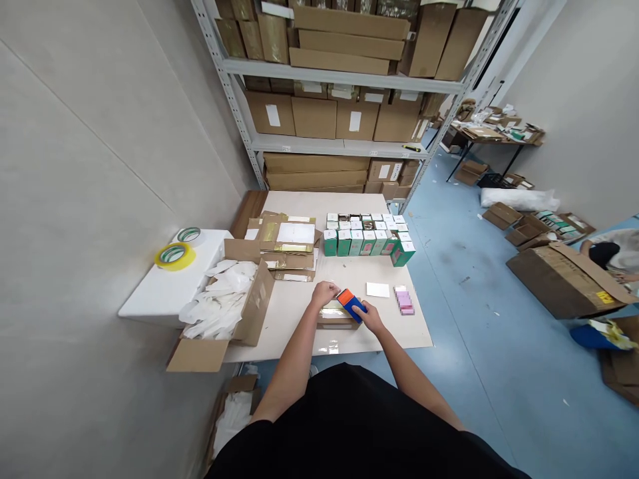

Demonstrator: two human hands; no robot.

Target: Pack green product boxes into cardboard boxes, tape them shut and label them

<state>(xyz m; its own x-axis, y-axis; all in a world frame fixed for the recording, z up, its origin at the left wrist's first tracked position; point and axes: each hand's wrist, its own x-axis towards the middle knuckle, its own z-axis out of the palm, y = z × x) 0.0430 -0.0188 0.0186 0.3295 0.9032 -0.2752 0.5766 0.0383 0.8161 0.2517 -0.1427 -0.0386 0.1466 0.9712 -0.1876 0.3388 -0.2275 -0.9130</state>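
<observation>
In the head view, my right hand grips a flat, oblong orange-and-blue object by its blue end; its exact kind is unclear. My left hand is closed beside the orange end, fingers curled together, and whatever they pinch is too small to make out. Under both hands lies a small cardboard box with shiny tape on top, near the table's front edge. To the right of my hands are a white card or pad and a blurred pink stack of what looks like paper.
Green-and-white boxes stand in rows on the table. Flattened cardboard is stacked behind an open carton of white paper. Tape rolls rest at left. Shelving stands behind; another person's arm shows far right.
</observation>
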